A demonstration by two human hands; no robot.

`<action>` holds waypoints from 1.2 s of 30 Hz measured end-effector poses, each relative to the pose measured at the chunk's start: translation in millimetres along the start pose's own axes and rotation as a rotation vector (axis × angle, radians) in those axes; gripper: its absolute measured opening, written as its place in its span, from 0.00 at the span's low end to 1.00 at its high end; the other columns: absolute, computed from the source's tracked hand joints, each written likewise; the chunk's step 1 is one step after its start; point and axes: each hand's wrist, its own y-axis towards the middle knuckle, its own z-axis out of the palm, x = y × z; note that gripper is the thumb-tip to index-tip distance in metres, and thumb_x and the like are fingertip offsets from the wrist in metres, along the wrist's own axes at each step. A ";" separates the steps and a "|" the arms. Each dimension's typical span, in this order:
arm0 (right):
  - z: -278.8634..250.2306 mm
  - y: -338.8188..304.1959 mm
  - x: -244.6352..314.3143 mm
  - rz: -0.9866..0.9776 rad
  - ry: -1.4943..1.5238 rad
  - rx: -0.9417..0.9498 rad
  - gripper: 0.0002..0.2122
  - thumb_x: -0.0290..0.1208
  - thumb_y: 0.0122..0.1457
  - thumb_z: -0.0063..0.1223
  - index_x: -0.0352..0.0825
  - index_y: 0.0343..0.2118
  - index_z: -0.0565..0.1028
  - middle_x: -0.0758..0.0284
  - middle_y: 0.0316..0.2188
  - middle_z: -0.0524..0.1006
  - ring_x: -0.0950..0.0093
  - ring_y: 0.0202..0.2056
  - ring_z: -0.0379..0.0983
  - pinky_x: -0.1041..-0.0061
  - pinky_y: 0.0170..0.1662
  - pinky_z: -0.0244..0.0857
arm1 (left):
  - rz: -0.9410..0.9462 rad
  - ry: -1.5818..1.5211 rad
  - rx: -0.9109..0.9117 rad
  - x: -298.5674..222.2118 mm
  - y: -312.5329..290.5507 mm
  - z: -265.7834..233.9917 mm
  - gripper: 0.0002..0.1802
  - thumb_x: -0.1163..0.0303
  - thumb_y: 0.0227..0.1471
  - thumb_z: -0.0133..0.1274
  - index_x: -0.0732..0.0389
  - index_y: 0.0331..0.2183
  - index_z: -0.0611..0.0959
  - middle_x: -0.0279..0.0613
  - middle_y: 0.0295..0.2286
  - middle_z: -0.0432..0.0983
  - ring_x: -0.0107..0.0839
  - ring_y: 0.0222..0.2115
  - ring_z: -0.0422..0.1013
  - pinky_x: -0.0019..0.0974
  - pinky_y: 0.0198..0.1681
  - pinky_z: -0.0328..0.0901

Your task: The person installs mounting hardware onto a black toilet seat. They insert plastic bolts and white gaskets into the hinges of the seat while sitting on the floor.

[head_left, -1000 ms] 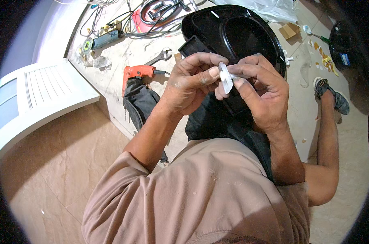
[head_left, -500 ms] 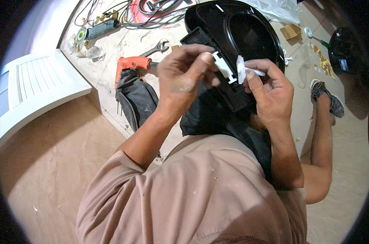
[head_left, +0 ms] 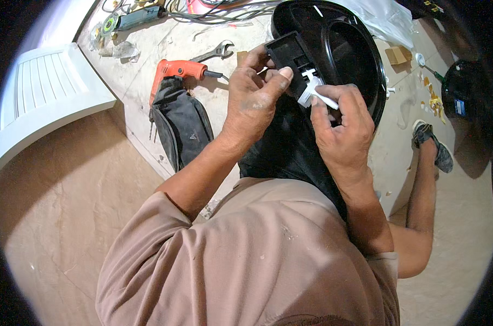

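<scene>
My left hand (head_left: 257,87) pinches a flat black rectangular plastic piece (head_left: 285,53) with cutouts, thumb on its near side. In my right hand (head_left: 344,119), thumb and fingers grip a small white plastic part (head_left: 312,87) with a stem-like arm. The white part is up against the lower right end of the black piece; whether it is seated in a cutout I cannot tell. Just behind both hands lies a large glossy black oval piece (head_left: 360,60) that looks like a toilet seat, with small white pads on it.
To the left lie an orange power drill (head_left: 178,69), a black fabric bag (head_left: 178,122) and an adjustable wrench (head_left: 216,52). Farther back are an angle grinder (head_left: 132,20) and cables (head_left: 219,13). A white slatted panel (head_left: 45,92) stands far left; a small cardboard box (head_left: 398,55) sits right.
The white part in my right hand has moved left and down, against the black piece. My left hand has shifted slightly and now grips the black piece's upper left end.
</scene>
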 end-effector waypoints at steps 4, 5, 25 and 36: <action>5.5 3.3 -1.6 -0.047 -0.127 -0.008 0.07 0.22 0.55 0.60 0.32 0.36 0.75 0.57 0.32 0.76 0.55 0.33 0.75 0.60 0.36 0.69 | 0.071 -0.024 0.053 5.3 -2.7 -3.1 0.30 0.75 0.52 0.62 0.65 0.56 0.71 0.38 0.43 0.73 0.23 0.37 0.70 0.28 0.41 0.68; 6.8 4.1 -1.9 -0.048 -0.131 0.002 0.07 0.22 0.55 0.60 0.32 0.36 0.75 0.57 0.32 0.76 0.55 0.33 0.75 0.60 0.36 0.69 | 0.136 -0.037 0.043 7.2 -4.1 -3.6 0.33 0.78 0.50 0.62 0.65 0.57 0.69 0.40 0.46 0.71 0.25 0.39 0.71 0.29 0.42 0.68; 10.3 26.9 -4.9 -0.195 -0.246 0.039 0.10 0.23 0.52 0.65 0.31 0.37 0.77 0.58 0.32 0.75 0.56 0.34 0.75 0.62 0.37 0.70 | 0.107 -0.127 0.039 12.6 -4.1 -1.5 0.49 0.86 0.47 0.63 0.64 0.67 0.59 0.37 0.39 0.69 0.22 0.35 0.70 0.24 0.41 0.69; 15.9 35.7 -9.5 -0.260 -0.244 0.009 0.09 0.24 0.53 0.65 0.33 0.36 0.77 0.58 0.31 0.74 0.57 0.32 0.75 0.62 0.35 0.70 | 0.160 -0.028 0.068 12.3 -2.9 0.6 0.47 0.81 0.48 0.60 0.64 0.66 0.55 0.41 0.40 0.70 0.21 0.34 0.70 0.24 0.37 0.70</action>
